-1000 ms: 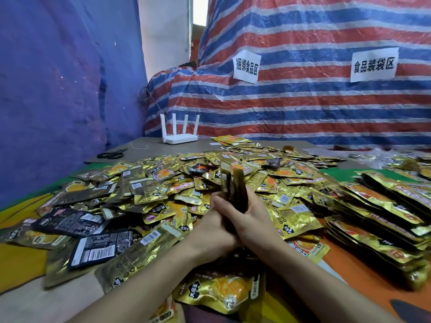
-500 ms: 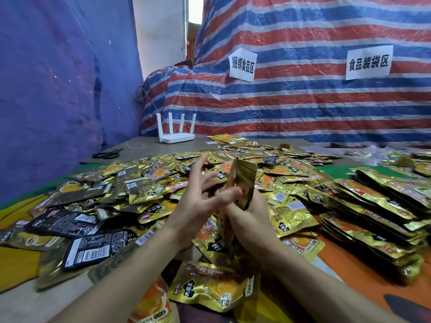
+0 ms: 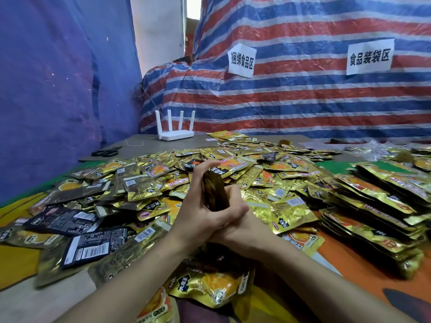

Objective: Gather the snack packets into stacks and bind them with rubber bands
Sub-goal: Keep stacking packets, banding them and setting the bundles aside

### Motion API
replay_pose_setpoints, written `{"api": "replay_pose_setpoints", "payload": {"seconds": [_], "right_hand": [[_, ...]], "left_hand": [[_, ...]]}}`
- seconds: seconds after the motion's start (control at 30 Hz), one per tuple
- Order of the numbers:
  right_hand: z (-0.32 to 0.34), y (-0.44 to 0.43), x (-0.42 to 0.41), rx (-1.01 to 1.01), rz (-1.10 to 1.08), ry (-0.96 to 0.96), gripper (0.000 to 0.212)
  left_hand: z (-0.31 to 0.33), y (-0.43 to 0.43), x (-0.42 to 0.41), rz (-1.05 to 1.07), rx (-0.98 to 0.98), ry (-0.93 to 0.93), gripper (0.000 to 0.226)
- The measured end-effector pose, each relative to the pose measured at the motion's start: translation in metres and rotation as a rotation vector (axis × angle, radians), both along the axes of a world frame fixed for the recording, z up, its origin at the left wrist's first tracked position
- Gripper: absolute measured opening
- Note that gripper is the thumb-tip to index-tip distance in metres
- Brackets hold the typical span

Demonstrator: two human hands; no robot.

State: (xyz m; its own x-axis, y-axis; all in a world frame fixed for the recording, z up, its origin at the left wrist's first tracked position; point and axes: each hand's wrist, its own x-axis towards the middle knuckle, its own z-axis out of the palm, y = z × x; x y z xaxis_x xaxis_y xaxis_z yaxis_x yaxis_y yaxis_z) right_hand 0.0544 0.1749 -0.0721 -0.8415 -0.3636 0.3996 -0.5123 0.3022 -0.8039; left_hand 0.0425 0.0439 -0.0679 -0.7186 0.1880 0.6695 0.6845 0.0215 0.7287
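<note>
The biggest thing in view is the loose heap of snack packets [image 3: 268,173], gold and black, which spreads over the table [image 3: 144,145] across the whole middle of the frame. It is unsorted, so I judge that most of the gathering is not yet done. At the right edge lie overlapping rows of gathered packets [image 3: 377,206], laid flat and well apart from the hands. Whether rubber bands hold them I cannot tell, as no band shows anywhere in the picture. In the lower centre, 1 small stack [image 3: 214,194] stands on edge above the heap, clamped between 2 hands. The left hand [image 3: 198,220] curls its fingers round the stack's left face and top, and the right hand [image 3: 242,231], partly under the left, curls against the right face. The packets look squared together, so this stack seems gathered and ready for binding, yet it carries no band. Far back at upper left, scissors [image 3: 105,152] and a white router [image 3: 176,134] sit on the table.
</note>
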Motion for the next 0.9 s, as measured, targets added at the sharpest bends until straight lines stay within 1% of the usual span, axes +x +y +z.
{"api": "replay_pose_setpoints", "payload": {"seconds": [0.07, 0.17, 0.23, 0.3, 0.4, 0.47, 0.5, 0.53, 0.57, 0.63, 0.67, 0.7, 0.73, 0.8, 0.83, 0.9], "right_hand": [[-0.002, 0.002, -0.001, 0.057, 0.011, 0.006, 0.063], [-0.006, 0.000, -0.004, 0.219, 0.021, 0.093, 0.076], [-0.007, -0.002, -0.004, 0.242, 0.000, 0.116, 0.080], [-0.008, -0.003, -0.003, 0.224, -0.016, 0.146, 0.073], [-0.009, -0.006, -0.002, 0.206, -0.062, 0.146, 0.070], [-0.004, -0.009, -0.001, 0.200, -0.068, 0.177, 0.059], [0.001, -0.009, 0.001, 0.229, -0.069, 0.197, 0.056], [0.008, -0.009, 0.003, 0.297, -0.084, 0.218, 0.057], [0.015, -0.008, 0.006, 0.410, -0.138, 0.238, 0.062], [0.029, 0.002, 0.014, 0.716, -0.363, 0.239, 0.074], [0.034, 0.009, 0.018, 0.843, -0.468, 0.209, 0.076], [0.037, 0.017, 0.023, 0.930, -0.534, 0.158, 0.074], [0.039, 0.024, 0.029, 0.989, -0.556, 0.092, 0.070], [0.038, 0.033, 0.037, 1.048, -0.518, -0.020, 0.056], [0.035, 0.035, 0.039, 1.040, -0.496, -0.050, 0.048], [0.029, 0.039, 0.043, 0.973, -0.505, -0.031, 0.036]], "left_hand": [[-0.002, 0.000, 0.000, 0.018, 0.019, -0.021, 0.082], [-0.003, 0.003, 0.002, 0.021, 0.082, -0.030, 0.074], [-0.004, 0.006, 0.004, 0.042, 0.122, -0.005, 0.070], [-0.004, 0.010, 0.005, 0.098, 0.135, 0.016, 0.069], [-0.003, 0.016, 0.004, 0.197, 0.127, 0.016, 0.076], [-0.001, 0.020, 0.002, 0.258, 0.148, 0.023, 0.069], [0.001, 0.020, 0.000, 0.277, 0.167, 0.027, 0.065], [0.003, 0.020, -0.001, 0.283, 0.196, 0.026, 0.063], [0.004, 0.018, -0.002, 0.284, 0.233, 0.024, 0.061], [0.007, 0.012, -0.003, 0.282, 0.286, 0.044, 0.058], [0.009, 0.009, -0.003, 0.271, 0.290, 0.064, 0.058], [0.011, 0.006, -0.002, 0.252, 0.284, 0.087, 0.058], [0.013, 0.004, 0.000, 0.231, 0.269, 0.115, 0.058], [0.017, 0.000, 0.005, 0.193, 0.226, 0.189, 0.059], [0.018, 0.000, 0.008, 0.174, 0.195, 0.226, 0.061], [0.018, 0.002, 0.011, 0.120, 0.109, 0.267, 0.066]]}}
